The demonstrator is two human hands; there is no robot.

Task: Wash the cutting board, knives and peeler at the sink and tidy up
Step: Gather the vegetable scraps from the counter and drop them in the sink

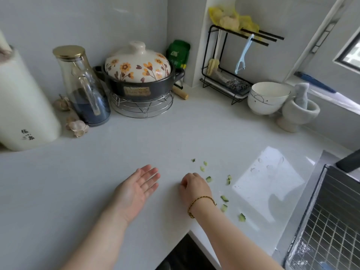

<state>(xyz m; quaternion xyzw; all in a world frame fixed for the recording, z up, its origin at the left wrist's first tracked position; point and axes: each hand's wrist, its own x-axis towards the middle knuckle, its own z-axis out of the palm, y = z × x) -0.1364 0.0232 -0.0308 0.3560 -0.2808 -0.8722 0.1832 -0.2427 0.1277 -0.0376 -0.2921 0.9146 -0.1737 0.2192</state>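
Note:
My left hand (139, 185) lies palm up on the white counter (97, 182), fingers straight and empty. My right hand (192, 185) rests beside it, knuckles up, fingers curled down onto the counter; whether they hold anything is hidden. Several green cucumber peel bits (225, 198) are scattered just right of that hand. A light blue peeler (241, 55) hangs from the black rack (206, 55) at the back. The sink (331, 221) with a wire grid sits at the far right. No cutting board or knives show.
A floral clay pot (138, 71) on a wire trivet, a glass jug (83, 86), a white container (23, 106) and garlic bulbs (78, 127) line the back left. A white bowl (268, 96) and stone mortar (300, 112) stand back right. Water drops lie near the sink.

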